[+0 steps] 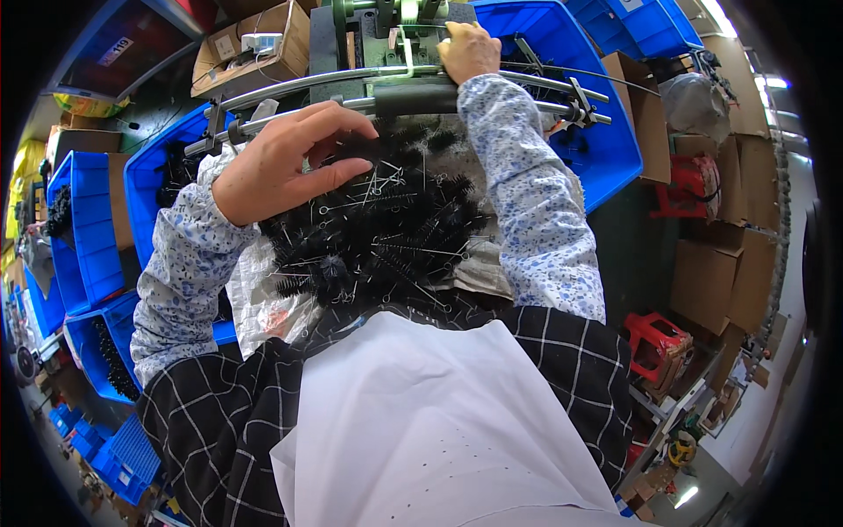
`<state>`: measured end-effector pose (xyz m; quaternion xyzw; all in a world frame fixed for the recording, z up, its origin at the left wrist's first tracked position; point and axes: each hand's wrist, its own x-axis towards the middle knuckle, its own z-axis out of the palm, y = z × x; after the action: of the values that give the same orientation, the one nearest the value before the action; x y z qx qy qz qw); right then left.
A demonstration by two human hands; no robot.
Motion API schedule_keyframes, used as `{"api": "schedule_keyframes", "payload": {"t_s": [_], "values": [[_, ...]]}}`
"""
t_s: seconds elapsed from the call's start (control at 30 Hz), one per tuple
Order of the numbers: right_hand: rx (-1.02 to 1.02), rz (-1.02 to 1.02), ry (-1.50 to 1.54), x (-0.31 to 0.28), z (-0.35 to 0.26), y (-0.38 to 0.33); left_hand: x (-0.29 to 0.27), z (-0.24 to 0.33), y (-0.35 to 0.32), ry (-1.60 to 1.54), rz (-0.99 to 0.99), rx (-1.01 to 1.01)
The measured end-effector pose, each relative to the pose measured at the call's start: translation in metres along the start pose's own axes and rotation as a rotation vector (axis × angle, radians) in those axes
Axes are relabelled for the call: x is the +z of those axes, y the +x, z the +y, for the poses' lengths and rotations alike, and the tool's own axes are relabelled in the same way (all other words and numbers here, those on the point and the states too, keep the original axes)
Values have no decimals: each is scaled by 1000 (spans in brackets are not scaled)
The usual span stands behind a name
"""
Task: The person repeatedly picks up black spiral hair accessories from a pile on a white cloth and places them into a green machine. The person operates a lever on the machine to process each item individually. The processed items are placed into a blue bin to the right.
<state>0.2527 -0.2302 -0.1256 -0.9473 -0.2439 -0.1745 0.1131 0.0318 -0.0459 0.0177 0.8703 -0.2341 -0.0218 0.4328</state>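
My left hand hovers over a heap of black twisted-wire brushes with looped wire ends, piled on a pale woven sack at my lap. Its thumb and fingers are apart, and dark bristles show close behind the fingertips. Farther off, my right hand is at the right side of a metal machine. Its fingers are bent together, with yellow coverings on the fingertips. What they grip, if anything, is hidden. Both forearms wear flowered sleeves.
Curved metal rails cross in front of the machine, with a dark roller below. Blue bins stand to the left and right. A cardboard box sits at the far left; red stools stand at the right.
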Motion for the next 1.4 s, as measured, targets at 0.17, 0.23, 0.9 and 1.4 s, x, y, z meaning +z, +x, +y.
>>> {"api": "schedule_keyframes", "payload": {"t_s": [0.17,0.23,0.9,1.4], "values": [[32,-86,-67,-3,-31,6,-1,0,11,4,-16,10],[6,-37,-61,-5,-33,2,-3,1,10,-27,-26,-63],[96,-177,-28,-59,83,24,-2,-31,4,-146,31,-71],[-96,-154,331,-82,-5,-31,41,-21,27,99,168,23]]}}
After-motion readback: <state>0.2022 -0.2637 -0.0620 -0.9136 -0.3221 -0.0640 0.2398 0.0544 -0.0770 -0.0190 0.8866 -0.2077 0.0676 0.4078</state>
